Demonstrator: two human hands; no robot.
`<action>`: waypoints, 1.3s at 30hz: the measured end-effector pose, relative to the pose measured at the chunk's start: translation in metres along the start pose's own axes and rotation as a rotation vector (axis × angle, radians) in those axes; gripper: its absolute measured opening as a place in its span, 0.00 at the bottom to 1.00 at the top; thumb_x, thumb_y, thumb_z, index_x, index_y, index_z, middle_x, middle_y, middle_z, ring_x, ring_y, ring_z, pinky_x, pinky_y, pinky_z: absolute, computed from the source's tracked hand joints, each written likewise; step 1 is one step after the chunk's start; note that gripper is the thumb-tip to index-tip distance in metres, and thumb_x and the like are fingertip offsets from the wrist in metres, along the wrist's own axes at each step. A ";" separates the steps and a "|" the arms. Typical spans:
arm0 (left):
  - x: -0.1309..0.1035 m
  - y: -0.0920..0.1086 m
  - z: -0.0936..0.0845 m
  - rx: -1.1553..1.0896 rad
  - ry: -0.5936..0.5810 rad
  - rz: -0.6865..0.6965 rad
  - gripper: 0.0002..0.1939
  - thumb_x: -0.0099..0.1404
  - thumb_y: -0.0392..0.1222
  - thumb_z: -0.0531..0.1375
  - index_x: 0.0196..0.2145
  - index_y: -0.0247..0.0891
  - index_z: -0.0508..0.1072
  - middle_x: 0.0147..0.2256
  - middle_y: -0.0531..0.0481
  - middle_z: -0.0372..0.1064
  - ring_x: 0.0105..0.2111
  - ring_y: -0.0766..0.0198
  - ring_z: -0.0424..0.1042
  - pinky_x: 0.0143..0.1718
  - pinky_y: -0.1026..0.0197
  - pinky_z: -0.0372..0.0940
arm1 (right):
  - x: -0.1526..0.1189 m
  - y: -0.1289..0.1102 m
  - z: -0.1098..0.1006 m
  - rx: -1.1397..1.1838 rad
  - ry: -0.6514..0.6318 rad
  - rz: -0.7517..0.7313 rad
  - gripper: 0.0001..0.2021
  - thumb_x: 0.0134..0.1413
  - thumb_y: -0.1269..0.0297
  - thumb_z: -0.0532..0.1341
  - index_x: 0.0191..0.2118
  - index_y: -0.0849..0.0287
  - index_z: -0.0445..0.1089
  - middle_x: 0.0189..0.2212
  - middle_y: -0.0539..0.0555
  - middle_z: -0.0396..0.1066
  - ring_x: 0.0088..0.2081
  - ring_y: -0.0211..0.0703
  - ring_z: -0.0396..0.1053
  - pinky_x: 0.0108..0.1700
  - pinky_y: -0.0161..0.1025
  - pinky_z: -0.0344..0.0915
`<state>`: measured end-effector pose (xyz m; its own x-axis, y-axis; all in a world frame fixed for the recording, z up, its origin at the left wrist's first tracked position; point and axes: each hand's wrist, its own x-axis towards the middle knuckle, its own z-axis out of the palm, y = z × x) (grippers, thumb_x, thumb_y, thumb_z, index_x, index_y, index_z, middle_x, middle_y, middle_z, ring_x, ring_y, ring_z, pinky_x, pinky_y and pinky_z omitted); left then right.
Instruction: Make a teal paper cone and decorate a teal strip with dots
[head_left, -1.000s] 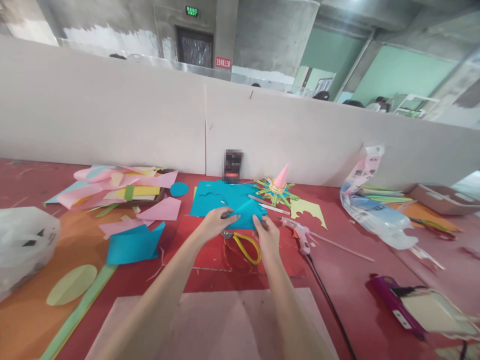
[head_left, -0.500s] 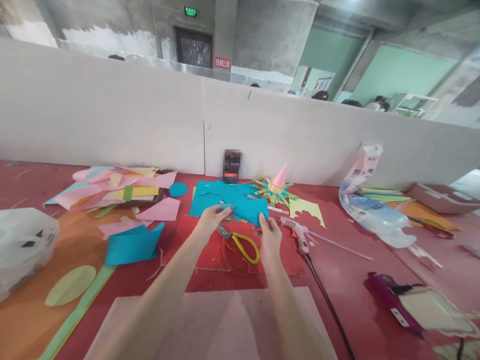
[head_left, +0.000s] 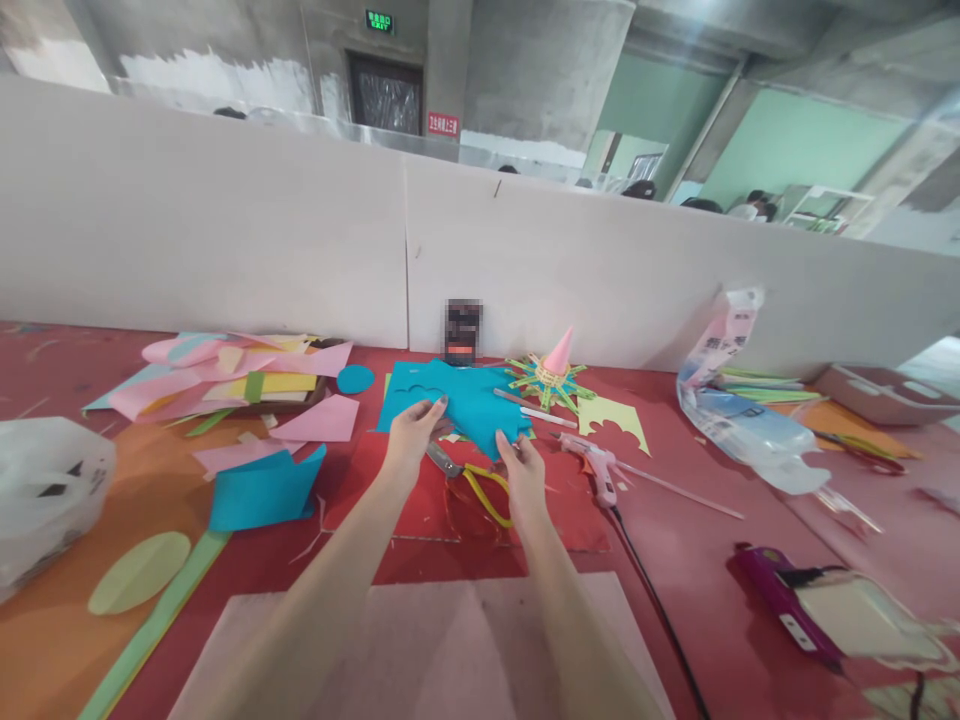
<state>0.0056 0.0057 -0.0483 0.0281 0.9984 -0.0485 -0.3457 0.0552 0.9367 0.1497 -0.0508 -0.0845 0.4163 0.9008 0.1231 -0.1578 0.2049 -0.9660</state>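
Handling, two-handed: one blue sheet (head_left: 484, 410), held between both hands over the desk (head_left: 690, 545), its notched edge toward the right hand. Left hand (head_left: 409, 440): grip closed, thumb and fingers pinching the sheet's left side. Right hand (head_left: 525, 475): grip likewise closed, thumb and fingers at the lower right corner; the fingertips behind the paper are hidden. Step in hand, as judged: holding and turning the cut piece. Any further turn would call for light, even pinches, lest thin paper crease, and lift enough to pass the scissors (head_left: 445, 461). Beneath and beyond: larger blue paper (head_left: 409, 385), its edge scalloped. Nearer the person: scissors, yellow-handled in part, lying on red sheets (head_left: 409, 500), untouched. To the right: one pink glue gun (head_left: 602, 478), corded; one pale yellow scrap (head_left: 634, 425); one spiked ornament (head_left: 555, 372) topped by a pink cone, upright. To the left: one blue disc (head_left: 355, 379), flat; one curled blue strip (head_left: 262, 495); assorted papers (head_left: 176, 388), heaped.
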 end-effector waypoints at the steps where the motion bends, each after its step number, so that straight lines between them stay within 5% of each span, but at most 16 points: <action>1: 0.000 0.000 0.000 -0.005 -0.004 0.003 0.19 0.43 0.54 0.65 0.24 0.35 0.69 0.21 0.55 0.68 0.25 0.64 0.71 0.35 0.58 0.68 | 0.000 0.001 0.001 0.002 -0.008 0.002 0.14 0.43 0.53 0.62 0.28 0.59 0.61 0.21 0.45 0.59 0.21 0.32 0.57 0.23 0.32 0.64; 13: -0.008 -0.007 0.011 0.017 -0.062 -0.019 0.25 0.47 0.60 0.60 0.32 0.34 0.69 0.27 0.48 0.73 0.28 0.56 0.73 0.33 0.53 0.68 | -0.005 -0.006 0.004 -0.112 -0.047 -0.060 0.12 0.45 0.56 0.61 0.27 0.57 0.59 0.20 0.44 0.61 0.21 0.34 0.60 0.23 0.32 0.63; 26: -0.006 -0.023 0.016 0.178 -0.129 0.086 0.22 0.45 0.54 0.64 0.32 0.34 0.73 0.33 0.45 0.74 0.34 0.55 0.72 0.36 0.54 0.68 | -0.005 -0.006 0.006 -0.037 -0.068 -0.019 0.13 0.43 0.54 0.62 0.29 0.57 0.61 0.23 0.46 0.64 0.23 0.36 0.61 0.24 0.35 0.67; 39: -0.006 -0.016 0.012 0.333 -0.064 0.151 0.18 0.45 0.55 0.63 0.26 0.35 0.74 0.26 0.49 0.73 0.27 0.59 0.71 0.27 0.62 0.64 | -0.005 -0.007 0.003 -0.094 -0.055 -0.033 0.19 0.45 0.51 0.59 0.21 0.56 0.50 0.18 0.43 0.47 0.20 0.32 0.49 0.20 0.30 0.57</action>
<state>0.0217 -0.0010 -0.0585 0.0625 0.9919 0.1109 -0.0267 -0.1094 0.9936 0.1457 -0.0555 -0.0774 0.3700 0.9143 0.1646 -0.0595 0.2001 -0.9780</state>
